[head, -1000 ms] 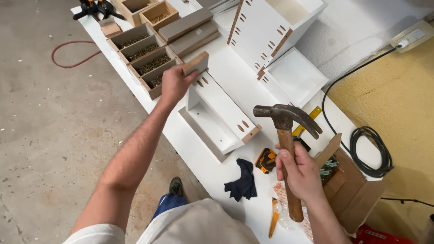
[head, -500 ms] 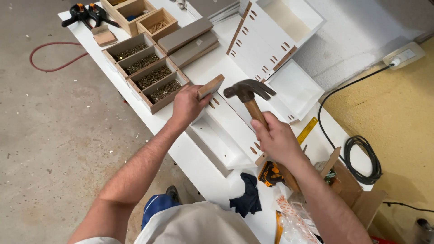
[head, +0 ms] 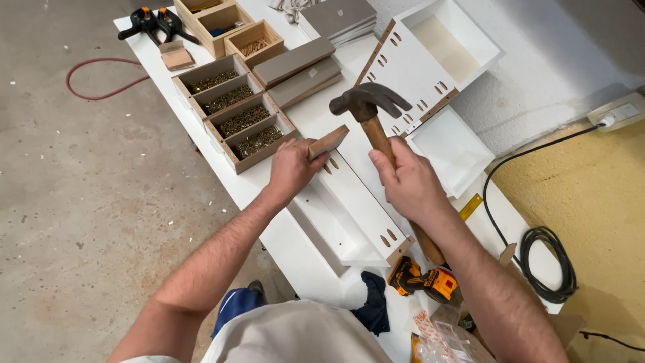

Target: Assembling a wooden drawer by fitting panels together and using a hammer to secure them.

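Observation:
My left hand (head: 292,168) grips a small brown wooden block (head: 329,142) and holds it against the far end of a long white drawer part (head: 349,208) lying on the white workbench (head: 279,238). My right hand (head: 406,181) is closed around the wooden handle of a claw hammer (head: 368,102). The hammer's dark head hangs just above and right of the block.
A wooden tray of screws (head: 235,114) sits left of the block, with grey boards (head: 295,67) behind it. White drawer boxes (head: 443,47) stand at the back right. A yellow-black tool (head: 423,281), a dark cloth (head: 373,306) and a coiled black cable (head: 544,262) lie near me.
The hammer swung from the right side of the bench over to the block. My left hand kept the block at the drawer part's end. The view also shifted closer.

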